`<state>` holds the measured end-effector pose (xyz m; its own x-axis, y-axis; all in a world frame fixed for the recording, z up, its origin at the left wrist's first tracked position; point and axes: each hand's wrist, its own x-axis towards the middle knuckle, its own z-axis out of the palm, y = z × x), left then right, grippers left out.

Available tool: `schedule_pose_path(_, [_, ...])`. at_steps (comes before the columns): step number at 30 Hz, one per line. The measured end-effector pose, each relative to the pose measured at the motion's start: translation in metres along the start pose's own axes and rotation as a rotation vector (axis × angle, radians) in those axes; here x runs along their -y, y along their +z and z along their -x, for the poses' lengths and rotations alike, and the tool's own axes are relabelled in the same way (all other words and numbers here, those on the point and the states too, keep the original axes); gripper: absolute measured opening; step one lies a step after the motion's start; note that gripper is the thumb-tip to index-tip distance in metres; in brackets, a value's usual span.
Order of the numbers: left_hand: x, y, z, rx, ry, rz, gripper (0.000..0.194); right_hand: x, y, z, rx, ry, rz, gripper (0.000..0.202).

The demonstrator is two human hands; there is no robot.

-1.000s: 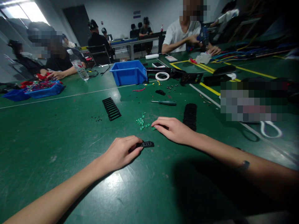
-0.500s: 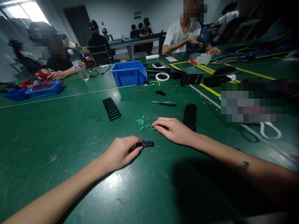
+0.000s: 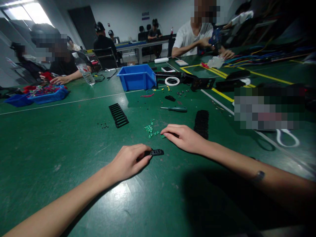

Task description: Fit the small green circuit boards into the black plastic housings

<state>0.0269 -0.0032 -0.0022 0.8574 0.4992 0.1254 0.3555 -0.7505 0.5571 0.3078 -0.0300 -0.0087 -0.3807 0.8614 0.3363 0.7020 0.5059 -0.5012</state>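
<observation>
Thumb and fingers of my left hand (image 3: 132, 159) pinch the left end of a small black slotted piece (image 3: 157, 152), which lies low over the green table. Up and to the right, my right hand (image 3: 182, 136) has its thumb and fingertips close together at the right edge of a scatter of small green boards (image 3: 148, 129). Whether something is between those fingertips is too small to tell. A black slotted frame (image 3: 118, 115) lies to the left of the boards, with tiny black bits (image 3: 105, 125) beside it. Black parts in a stack (image 3: 201, 123) sit behind my right wrist.
A screwdriver (image 3: 176, 109) lies beyond the boards. Farther back are a blue bin (image 3: 137, 78), a white ring (image 3: 172, 81) and a bottle (image 3: 85, 70). Blue trays with wires (image 3: 48, 93) stand at left. A person across the table (image 3: 192, 39) holds a power tool.
</observation>
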Motion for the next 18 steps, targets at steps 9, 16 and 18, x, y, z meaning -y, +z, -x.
schedule_pose_path(9, [-0.009, 0.004, -0.004, -0.064, -0.114, -0.013, 0.037, 0.000, 0.000, -0.001, -0.005, 0.007, -0.010, 0.022])
schedule_pose_path(16, [-0.010, 0.005, -0.005, -0.052, -0.066, -0.006, 0.028, -0.002, 0.001, 0.000, 0.002, -0.001, -0.006, 0.022])
schedule_pose_path(18, [-0.008, 0.005, -0.004, -0.053, -0.052, 0.013, 0.028, -0.002, 0.001, 0.000, -0.002, -0.008, -0.007, 0.022])
